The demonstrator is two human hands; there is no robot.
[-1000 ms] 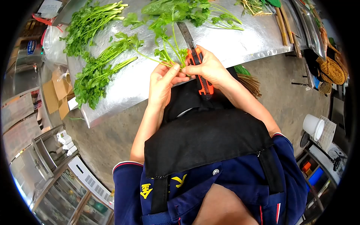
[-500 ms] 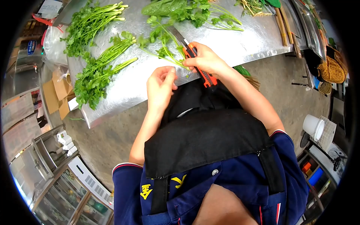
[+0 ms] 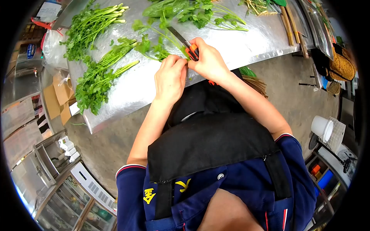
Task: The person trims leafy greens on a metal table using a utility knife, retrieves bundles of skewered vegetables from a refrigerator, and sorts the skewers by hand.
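My right hand [image 3: 210, 61] is closed around an orange-and-black utility knife [image 3: 191, 52]. Its long dark blade [image 3: 177, 35] sticks out away from me to the upper left. Beside the blade, a leafy celery stalk [image 3: 169, 37] runs down to where my fingertips meet. My left hand [image 3: 170, 78] is closed, its thumb and fingers pinching at the stalk's lower end, touching my right fingertips. That pinched end is mostly hidden. To the left, bunches of celery [image 3: 92, 89] lie on the metal table [image 3: 129, 85], with another celery bunch [image 3: 90, 29] behind.
More greens [image 3: 200, 13] lie at the table's far side. Trimmed stems [image 3: 259, 7] and brown sticks [image 3: 288, 25] are at the right end. A cardboard box [image 3: 58, 96] stands left of the table, a white bucket [image 3: 322, 129] to the right. The black apron [image 3: 212, 146] covers my front.
My left hand has moved up and right, from apart to meeting my right fingertips at the stalk. The knife has shifted slightly left, its handle end now mostly hidden by my right hand.
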